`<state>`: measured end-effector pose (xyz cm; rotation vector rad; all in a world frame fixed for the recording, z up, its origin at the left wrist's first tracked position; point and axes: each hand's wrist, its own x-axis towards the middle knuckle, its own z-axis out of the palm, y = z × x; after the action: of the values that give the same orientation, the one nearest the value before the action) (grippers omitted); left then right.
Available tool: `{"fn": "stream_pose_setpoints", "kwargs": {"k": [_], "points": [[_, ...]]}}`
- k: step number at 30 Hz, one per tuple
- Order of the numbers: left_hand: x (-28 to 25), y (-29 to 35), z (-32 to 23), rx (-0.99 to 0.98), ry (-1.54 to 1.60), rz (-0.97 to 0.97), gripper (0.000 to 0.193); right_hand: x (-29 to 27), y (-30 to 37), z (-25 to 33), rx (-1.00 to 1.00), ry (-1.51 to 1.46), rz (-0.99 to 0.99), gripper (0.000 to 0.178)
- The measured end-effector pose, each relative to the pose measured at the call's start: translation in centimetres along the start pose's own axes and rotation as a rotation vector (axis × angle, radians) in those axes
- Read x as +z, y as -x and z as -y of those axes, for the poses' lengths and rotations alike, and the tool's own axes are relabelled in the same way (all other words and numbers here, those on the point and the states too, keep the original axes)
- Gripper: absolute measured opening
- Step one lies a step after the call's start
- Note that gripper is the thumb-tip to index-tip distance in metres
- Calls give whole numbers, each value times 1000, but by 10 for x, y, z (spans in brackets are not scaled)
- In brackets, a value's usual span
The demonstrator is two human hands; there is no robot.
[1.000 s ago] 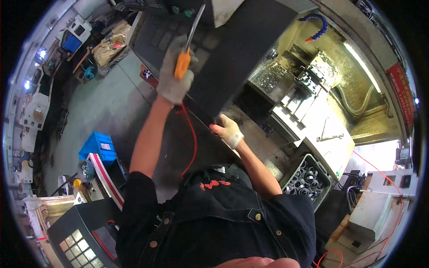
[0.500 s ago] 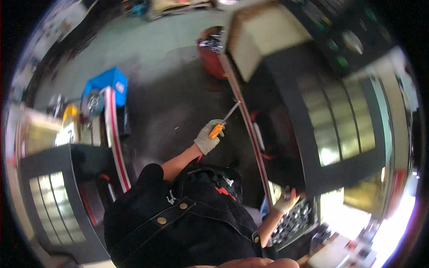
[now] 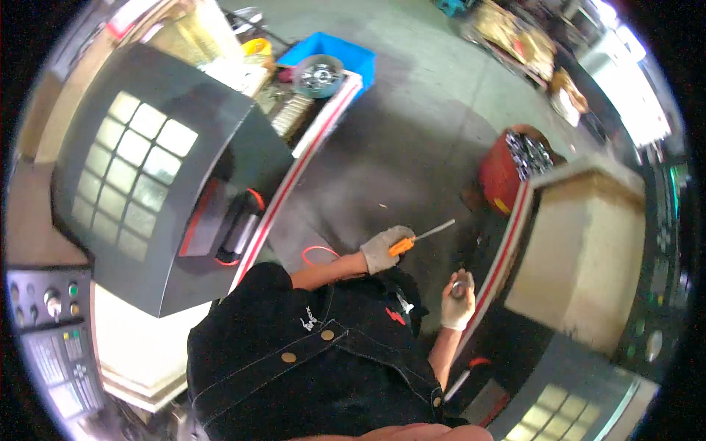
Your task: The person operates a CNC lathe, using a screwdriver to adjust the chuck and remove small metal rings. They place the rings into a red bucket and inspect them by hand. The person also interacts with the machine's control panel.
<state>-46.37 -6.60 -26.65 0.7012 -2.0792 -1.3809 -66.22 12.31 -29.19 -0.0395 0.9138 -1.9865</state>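
Observation:
My left hand (image 3: 379,252), in a pale work glove, is closed round the orange handle of a tool (image 3: 401,246). Its thin straight metal shaft points to the right, and I cannot tell the tip's exact shape. Lower and to the right, my right hand (image 3: 456,312), gloved with bare fingertips showing, holds a small round metal part (image 3: 459,289). The fingers curl around this part, which stays apart from the tool. Both hands are in front of my dark clothing, over the dark floor between two machines.
A grey machine (image 3: 165,184) with a gridded window stands left; another machine (image 3: 581,257) is on the right. Metal shavings fill a red bin (image 3: 500,176) ahead right. On the left machine's far end sits a bowl of metal parts (image 3: 320,76), beside a blue crate (image 3: 364,62).
My view has turned to the right. My right hand has left the tray of metal parts and now holds a round part nearer my left hand. The left hand keeps the orange-handled tool.

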Motion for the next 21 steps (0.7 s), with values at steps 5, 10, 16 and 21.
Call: {"fn": "stream_pose_setpoints", "kwargs": {"k": [5,10,16,21], "points": [[-36,12,16,-238,-115,-123,38,124,-113,-17,273,271,316,47],[-82,-3,7,-565,-253,-119,38,192,-205,-77,553,382,399,51],[-105,-16,31,-782,-314,-160,42,238,-303,-132,627,214,568,44],[-119,-50,22,-860,-261,-316,39,265,-348,-164,839,95,461,40]]}}
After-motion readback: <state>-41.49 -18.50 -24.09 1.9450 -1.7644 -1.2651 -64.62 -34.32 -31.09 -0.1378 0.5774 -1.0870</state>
